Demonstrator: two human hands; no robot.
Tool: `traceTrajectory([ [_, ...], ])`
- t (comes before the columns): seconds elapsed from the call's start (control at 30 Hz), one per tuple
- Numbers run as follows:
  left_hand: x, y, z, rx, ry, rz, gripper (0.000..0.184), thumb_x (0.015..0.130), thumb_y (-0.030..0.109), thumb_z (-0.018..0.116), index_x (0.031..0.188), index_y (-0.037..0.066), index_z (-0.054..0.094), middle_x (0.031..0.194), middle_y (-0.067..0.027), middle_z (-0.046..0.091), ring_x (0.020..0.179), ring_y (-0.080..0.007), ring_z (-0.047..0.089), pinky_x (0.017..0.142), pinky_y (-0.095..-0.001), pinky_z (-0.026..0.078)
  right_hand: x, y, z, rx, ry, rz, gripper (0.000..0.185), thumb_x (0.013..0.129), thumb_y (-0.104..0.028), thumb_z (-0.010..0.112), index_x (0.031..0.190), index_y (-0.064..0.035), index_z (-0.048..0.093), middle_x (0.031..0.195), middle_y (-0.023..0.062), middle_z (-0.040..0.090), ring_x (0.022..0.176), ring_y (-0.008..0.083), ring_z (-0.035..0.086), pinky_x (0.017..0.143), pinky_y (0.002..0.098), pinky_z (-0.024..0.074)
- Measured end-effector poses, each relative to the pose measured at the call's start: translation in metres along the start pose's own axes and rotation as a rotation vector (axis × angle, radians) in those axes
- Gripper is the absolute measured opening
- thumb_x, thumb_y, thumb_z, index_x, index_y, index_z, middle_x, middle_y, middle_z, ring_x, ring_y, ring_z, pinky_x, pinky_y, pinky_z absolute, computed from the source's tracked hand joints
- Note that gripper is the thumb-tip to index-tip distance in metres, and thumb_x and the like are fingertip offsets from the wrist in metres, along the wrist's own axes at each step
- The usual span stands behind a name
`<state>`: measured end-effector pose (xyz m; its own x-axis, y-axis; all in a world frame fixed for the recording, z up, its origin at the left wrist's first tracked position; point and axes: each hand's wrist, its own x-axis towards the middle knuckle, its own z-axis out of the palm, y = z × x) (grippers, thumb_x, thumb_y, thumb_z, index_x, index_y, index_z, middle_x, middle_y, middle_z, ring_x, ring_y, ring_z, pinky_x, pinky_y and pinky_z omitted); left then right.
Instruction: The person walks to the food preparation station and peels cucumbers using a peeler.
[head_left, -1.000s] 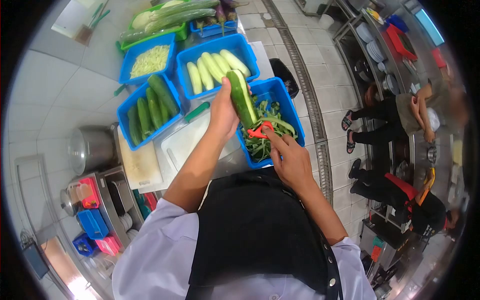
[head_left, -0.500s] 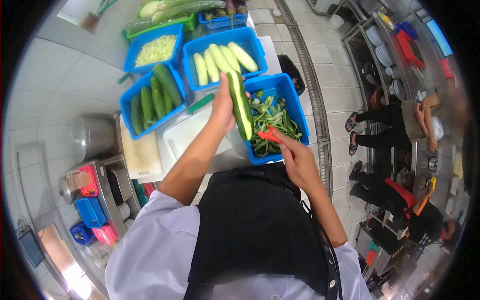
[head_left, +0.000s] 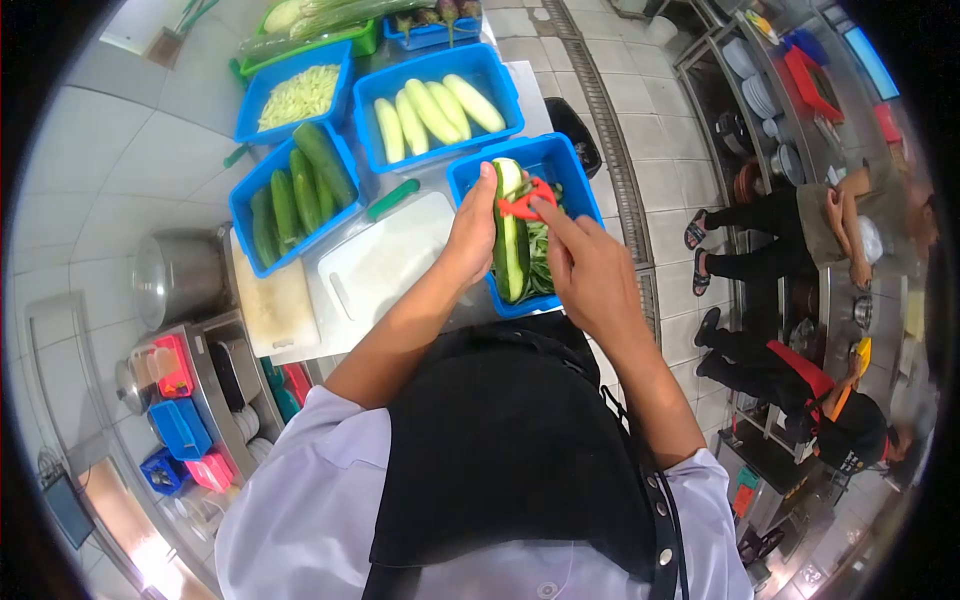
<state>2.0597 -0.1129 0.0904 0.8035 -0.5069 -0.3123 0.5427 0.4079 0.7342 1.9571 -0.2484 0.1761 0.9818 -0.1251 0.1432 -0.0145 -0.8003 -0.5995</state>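
Observation:
My left hand (head_left: 472, 235) is wrapped round a partly peeled cucumber (head_left: 513, 262), which stands nearly lengthwise before me with a pale stripe along its dark green skin. In my right hand (head_left: 595, 265) is a red peeler (head_left: 527, 200), its head against the cucumber's far end with a strip of skin at it. Beneath both hands is a blue bin (head_left: 560, 148) of green peels (head_left: 537, 262), partly hidden by them. Beyond it, another blue bin (head_left: 432, 160) holds several peeled cucumbers (head_left: 430, 112). Unpeeled cucumbers (head_left: 310, 190) lie in a blue bin to the left.
A white cutting board (head_left: 390, 255) lies left of my hands, with a green-handled tool (head_left: 393, 199) at its far edge. Beside it is a wooden-coloured board (head_left: 272, 300). Shredded pale vegetable (head_left: 300, 97) fills a farther bin. Two people stand at the right-hand counter (head_left: 840, 230).
The peeler has moved from the cucumber's near end to its far end. My hands and the cucumber have shifted nearer together over the peel bin, and the view has tilted slightly.

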Motion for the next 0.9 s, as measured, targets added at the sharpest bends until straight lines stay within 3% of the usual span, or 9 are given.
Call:
traceTrajectory([
  [0.13, 0.012, 0.004, -0.012, -0.006, 0.03, 0.034, 0.065, 0.108, 0.065, 0.038, 0.123, 0.005, 0.057, 0.098, -0.0057, 0.057, 0.094, -0.0194, 0.061, 0.082, -0.0372, 0.054, -0.027, 0.009, 0.016, -0.026, -0.051, 0.011, 0.043, 0.095, -0.012, 0.065, 0.137, -0.0192, 0.067, 0.084, 0.0137, 0.063, 0.071, 0.0371, 0.066, 0.061, 0.0486, 0.0528],
  [0.23, 0.02, 0.008, -0.021, -0.084, 0.08, 0.03, 0.065, 0.108, 0.066, 0.038, 0.123, 0.007, 0.057, 0.097, -0.0052, 0.056, 0.088, -0.0183, 0.058, 0.077, -0.0369, 0.053, -0.045, 0.016, 0.021, -0.027, -0.108, 0.039, 0.045, 0.094, -0.012, 0.066, 0.138, -0.0198, 0.066, 0.085, 0.0143, 0.064, 0.073, 0.0378, 0.067, 0.062, 0.0493, 0.0533],
  [0.47, 0.036, 0.016, -0.044, -0.193, 0.204, 0.021, 0.063, 0.108, 0.067, 0.035, 0.121, 0.009, 0.057, 0.096, -0.0051, 0.057, 0.088, -0.0192, 0.058, 0.079, -0.0425, 0.053, -0.082, 0.029, 0.02, 0.02, -0.353, 0.089, 0.041, 0.095, -0.011, 0.065, 0.135, -0.0188, 0.068, 0.085, 0.017, 0.065, 0.074, 0.0395, 0.067, 0.066, 0.0507, 0.0537],
  [0.63, 0.03, 0.024, -0.031, -0.027, 0.155, -0.028, 0.063, 0.108, 0.065, 0.04, 0.126, 0.008, 0.059, 0.098, -0.0047, 0.06, 0.09, -0.0186, 0.059, 0.081, -0.0392, 0.053, -0.039, 0.01, -0.002, 0.154, -0.107, 0.055, 0.04, 0.095, -0.009, 0.065, 0.134, -0.0176, 0.069, 0.085, 0.0178, 0.064, 0.074, 0.0405, 0.066, 0.066, 0.0499, 0.0532],
  [0.77, 0.008, 0.024, 0.012, -0.014, 0.093, -0.076, 0.065, 0.108, 0.063, 0.042, 0.131, 0.005, 0.06, 0.113, -0.0106, 0.067, 0.105, -0.0225, 0.067, 0.092, -0.0417, 0.056, 0.008, 0.003, 0.006, 0.054, 0.073, 0.006, 0.038, 0.096, -0.011, 0.066, 0.134, -0.0165, 0.068, 0.084, 0.0175, 0.063, 0.072, 0.0407, 0.066, 0.064, 0.0501, 0.0524],
  [0.83, 0.007, 0.025, 0.013, 0.0, 0.06, -0.071, 0.066, 0.108, 0.063, 0.042, 0.13, 0.004, 0.06, 0.117, -0.0118, 0.068, 0.113, -0.0231, 0.068, 0.098, -0.043, 0.056, 0.009, 0.009, 0.016, 0.023, 0.072, -0.001, 0.038, 0.097, -0.013, 0.065, 0.135, -0.0167, 0.068, 0.083, 0.0167, 0.063, 0.07, 0.0404, 0.066, 0.062, 0.0507, 0.0528],
  [0.9, 0.011, 0.027, 0.005, -0.04, 0.106, -0.067, 0.064, 0.108, 0.062, 0.043, 0.13, 0.005, 0.061, 0.112, -0.01, 0.067, 0.105, -0.0215, 0.067, 0.094, -0.04, 0.055, 0.001, 0.005, 0.017, -0.032, 0.0, 0.006, 0.038, 0.097, -0.015, 0.064, 0.134, -0.0176, 0.068, 0.085, 0.0164, 0.064, 0.069, 0.0403, 0.066, 0.062, 0.0514, 0.0538],
])
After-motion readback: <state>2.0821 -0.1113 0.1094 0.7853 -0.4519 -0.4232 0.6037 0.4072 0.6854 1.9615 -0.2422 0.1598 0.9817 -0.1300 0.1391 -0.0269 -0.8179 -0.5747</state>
